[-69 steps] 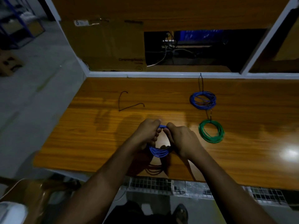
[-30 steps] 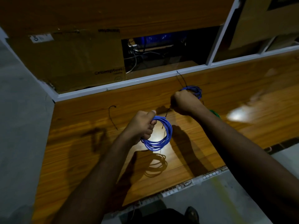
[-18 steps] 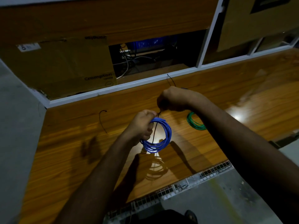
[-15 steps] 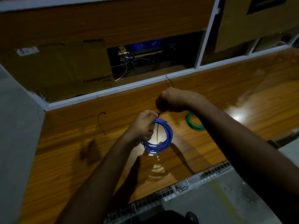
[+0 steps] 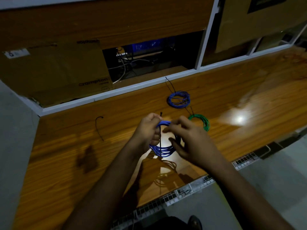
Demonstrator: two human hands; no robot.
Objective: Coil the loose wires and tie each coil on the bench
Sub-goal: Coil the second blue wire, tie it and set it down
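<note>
At frame centre, the left hand [image 5: 147, 131] grips a blue coil [image 5: 163, 151] and black tie [image 5: 160, 135]; the right hand [image 5: 191, 140], fingers loosely spread and empty, must next wrap the tie.

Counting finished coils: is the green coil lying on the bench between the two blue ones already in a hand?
No: the green coil lies on the bench, untouched by either hand.

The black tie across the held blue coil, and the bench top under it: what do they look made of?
Black tie: thin matte black strip, standing stiffly straight across the blue coil that the left hand grips; probably a plastic cable tie, possibly coated wire. Bench top: wood-grain pattern, glossy, mirroring a lamp glare and the coil; lacquered wood or laminate, I cannot tell which.
</note>
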